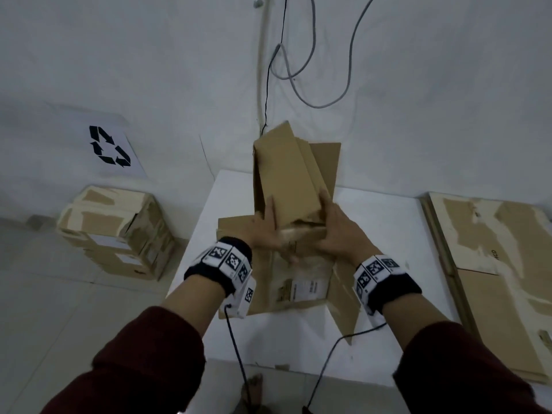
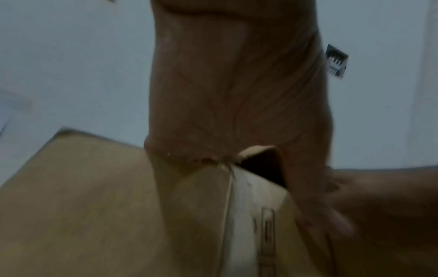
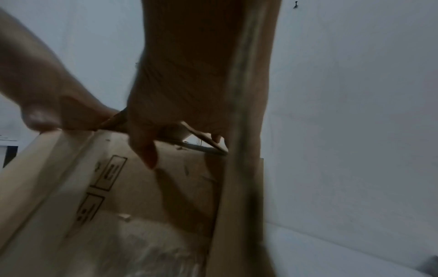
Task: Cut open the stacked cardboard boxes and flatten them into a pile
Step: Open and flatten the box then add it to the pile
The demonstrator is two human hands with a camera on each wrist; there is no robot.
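Left hand: the left hand (image 1: 264, 228) lies against the left face of the raised panel (image 1: 288, 174), fingers fairly straight and pointing away from the body, thumb low near the crease. It presses more than it clasps.
Right hand: the right hand (image 1: 339, 231) meets the same panel from the right, fingers wrapped over its right edge; the right wrist view shows fingertips (image 3: 148, 150) hooked over a cardboard lip.
Spacing of the hands: narrow, with only the width of the panel between them, and both equally far from the body.
Task's thing: the opened box (image 1: 298, 282) lies on the white table (image 1: 388, 234), partly flat. Its near panel with the printed label (image 1: 301, 289) lies flat towards the person; the raised panel rises from the hands and leans away towards the wall.
Long axis: it runs straight away from the person, from near table edge to wall.
Coming move, as I judge it: pushing the raised panel forward and down along that axis; neither hand is nearer, so both would share it.
Further out, left: uncut stacked boxes (image 1: 116, 231) on the floor, below a recycling sign (image 1: 109, 146).
Further out, right: the flattened pile (image 1: 501, 264), well apart from the hands.
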